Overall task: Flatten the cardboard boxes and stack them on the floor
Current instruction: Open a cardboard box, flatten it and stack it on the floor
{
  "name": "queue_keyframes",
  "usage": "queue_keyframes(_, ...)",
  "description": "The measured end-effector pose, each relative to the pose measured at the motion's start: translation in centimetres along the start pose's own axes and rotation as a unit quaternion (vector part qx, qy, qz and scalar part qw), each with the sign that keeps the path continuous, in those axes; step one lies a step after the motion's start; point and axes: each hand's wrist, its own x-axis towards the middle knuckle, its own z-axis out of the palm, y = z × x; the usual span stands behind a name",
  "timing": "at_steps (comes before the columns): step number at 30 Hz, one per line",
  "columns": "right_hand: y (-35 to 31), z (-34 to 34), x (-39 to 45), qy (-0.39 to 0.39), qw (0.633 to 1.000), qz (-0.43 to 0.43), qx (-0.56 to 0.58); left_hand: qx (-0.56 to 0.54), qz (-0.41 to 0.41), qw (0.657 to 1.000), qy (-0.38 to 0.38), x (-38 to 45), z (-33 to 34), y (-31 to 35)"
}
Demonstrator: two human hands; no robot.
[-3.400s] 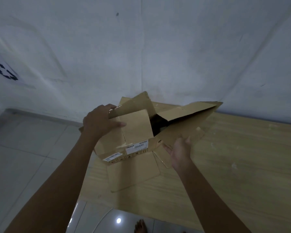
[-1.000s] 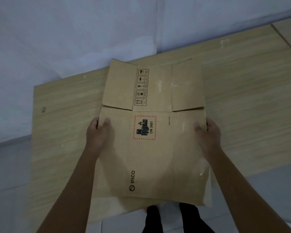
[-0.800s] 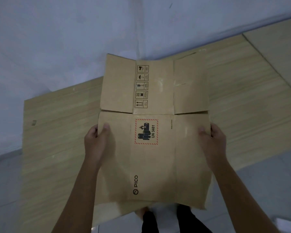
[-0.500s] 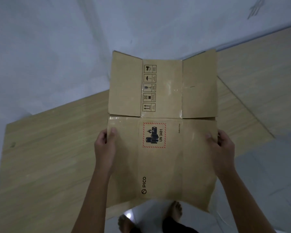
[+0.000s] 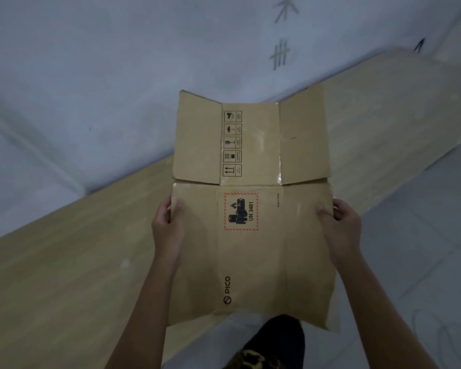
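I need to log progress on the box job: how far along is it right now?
Done: the cardboard box looks collapsed flat, flaps spread. In hand: the left hand and right hand grip its side edges, holding it up over the wooden table edge. Left: laying it on the floor; no stack shows there yet.

- Flattened box point(image 5: 250, 235): matt brown cardboard, glossy clear tape along its seams.
- Table point(image 5: 64, 275), left of frame: pale wood-grain top, smooth.
- Floor point(image 5: 423, 235), right: light tiles, faintly glossy.
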Motion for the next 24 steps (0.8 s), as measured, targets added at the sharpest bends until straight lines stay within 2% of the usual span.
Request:
queue_keyframes(9, -1.7, -11.3, 23.1, -0.004, 0.998, -0.022, -0.066, 0.011, -0.031, 0.999, -0.005, 0.6, 25.3, -1.1)
queue_keyframes(16, -3.7, -21.3, 37.9, -0.051, 0.998, 0.015, -0.044, 0.011, -0.044, 0.999, 0.009, -0.3, 43.6, 0.6)
queue_keyframes(24, -3.7, -32.6, 56.9, -0.087, 0.996, 0.007, -0.026, 0.028, -0.036, 0.999, 0.020, -2.3, 64.7, 0.9)
